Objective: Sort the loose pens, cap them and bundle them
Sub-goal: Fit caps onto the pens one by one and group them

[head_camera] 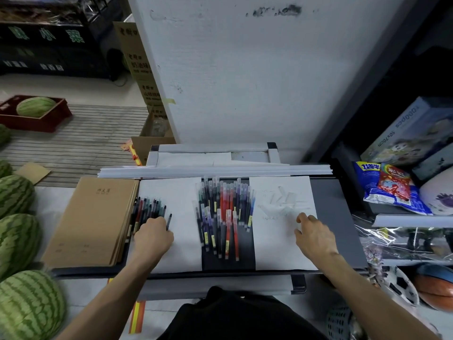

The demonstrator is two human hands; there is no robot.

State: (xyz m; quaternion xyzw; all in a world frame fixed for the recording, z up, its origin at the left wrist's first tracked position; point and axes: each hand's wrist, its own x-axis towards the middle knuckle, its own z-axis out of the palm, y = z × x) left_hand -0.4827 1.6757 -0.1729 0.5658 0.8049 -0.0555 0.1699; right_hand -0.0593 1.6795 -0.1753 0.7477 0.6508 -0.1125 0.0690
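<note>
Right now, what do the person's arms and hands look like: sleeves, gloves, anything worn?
The left hand and right hand are bare: no gloves, rings or watch visible. Both forearms are bare, no sleeve in view. A black garment shows at the bottom edge.

brown notebook (93, 217), just left of left hand (153, 235): "作文簿" | puzzle box (411, 133), well right of and beyond right hand (316, 238): "50x70cm" | cardboard carton (137, 60), far beyond left hand: "奶油味" | snack bag (392, 190) lettering: too blurred

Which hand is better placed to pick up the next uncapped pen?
Left hand: it touches the uncapped pens; the right hand lies beyond the capped pens, by the clear caps.
</note>
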